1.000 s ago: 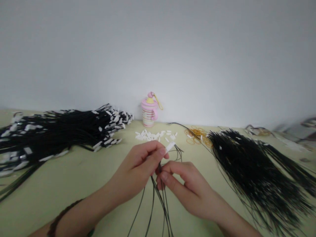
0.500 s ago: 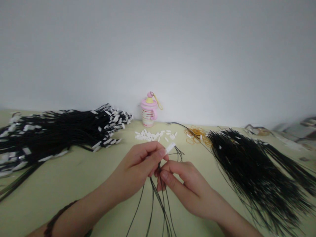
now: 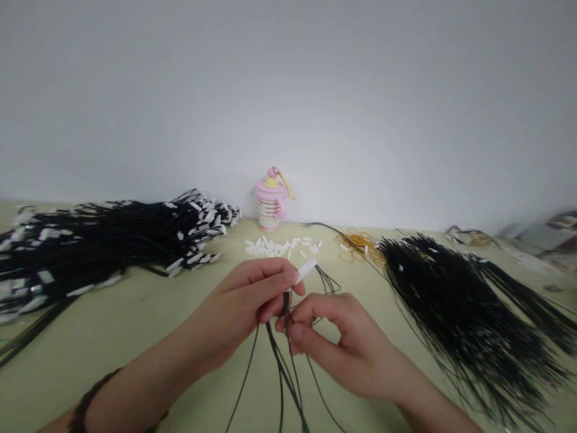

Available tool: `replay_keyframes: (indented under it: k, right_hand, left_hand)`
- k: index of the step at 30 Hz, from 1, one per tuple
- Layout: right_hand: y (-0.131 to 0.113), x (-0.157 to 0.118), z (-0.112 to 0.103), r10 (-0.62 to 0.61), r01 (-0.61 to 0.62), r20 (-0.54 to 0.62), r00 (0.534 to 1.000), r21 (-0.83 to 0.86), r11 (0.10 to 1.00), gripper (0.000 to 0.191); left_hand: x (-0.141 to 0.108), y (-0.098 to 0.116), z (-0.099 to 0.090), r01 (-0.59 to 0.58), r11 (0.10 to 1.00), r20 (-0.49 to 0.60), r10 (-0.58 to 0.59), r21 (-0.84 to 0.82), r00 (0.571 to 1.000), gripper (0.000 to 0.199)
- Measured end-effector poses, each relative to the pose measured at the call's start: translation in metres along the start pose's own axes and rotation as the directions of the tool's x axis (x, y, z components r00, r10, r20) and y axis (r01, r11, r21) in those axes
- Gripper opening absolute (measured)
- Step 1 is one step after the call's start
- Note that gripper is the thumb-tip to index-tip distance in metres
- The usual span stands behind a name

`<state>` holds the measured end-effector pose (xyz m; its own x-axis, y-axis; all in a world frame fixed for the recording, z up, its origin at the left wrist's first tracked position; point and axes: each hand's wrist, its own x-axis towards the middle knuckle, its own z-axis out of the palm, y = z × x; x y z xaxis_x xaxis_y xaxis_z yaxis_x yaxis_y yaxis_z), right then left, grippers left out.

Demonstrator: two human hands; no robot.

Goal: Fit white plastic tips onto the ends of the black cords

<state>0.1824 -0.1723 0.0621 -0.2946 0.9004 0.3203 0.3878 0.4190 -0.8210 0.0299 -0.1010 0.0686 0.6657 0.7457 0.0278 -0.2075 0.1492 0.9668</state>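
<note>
My left hand (image 3: 259, 294) pinches a white plastic connector (image 3: 306, 272) between thumb and forefinger, its far end sticking out to the upper right. Thin black wires (image 3: 328, 279) loop out of that end. More black wires (image 3: 283, 367) hang down below my left fingers toward the front of the table. Just to the right, my right hand (image 3: 333, 337) is closed, with thumb and forefinger pinching one or more of these thin wires. The exact wire ends between my fingers are hidden.
Behind my hands lie loose white connectors (image 3: 268, 246) and tan rubber bands (image 3: 358, 243). A pink-lidded cup (image 3: 269, 204) stands against the wall. Black wires with white connectors (image 3: 117, 234) are heaped at left; a bundle of black wires (image 3: 460, 313) lies at right.
My left hand and the connector have shifted slightly left. My right fingers have moved a little lower and apart from the left ones, and the hanging wires spread wider.
</note>
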Motion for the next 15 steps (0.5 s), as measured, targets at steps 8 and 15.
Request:
replay_keyframes:
  k: [8,15]
  right_hand:
    - [-0.001,-0.002,-0.002,0.08,-0.075,-0.01,0.997,0.237,0.969,0.007]
    - [-0.007,-0.006,-0.013,0.152,-0.129,-0.008,0.988,0.481,0.867,0.017]
  left_hand:
    - [-0.001,0.0,0.0,-0.011,1.0,-0.007,0.011,-0.021,1.0,0.019]
    - [0.003,0.003,-0.003,-0.009,0.996,-0.02,0.007,-0.086,1.0,0.016]
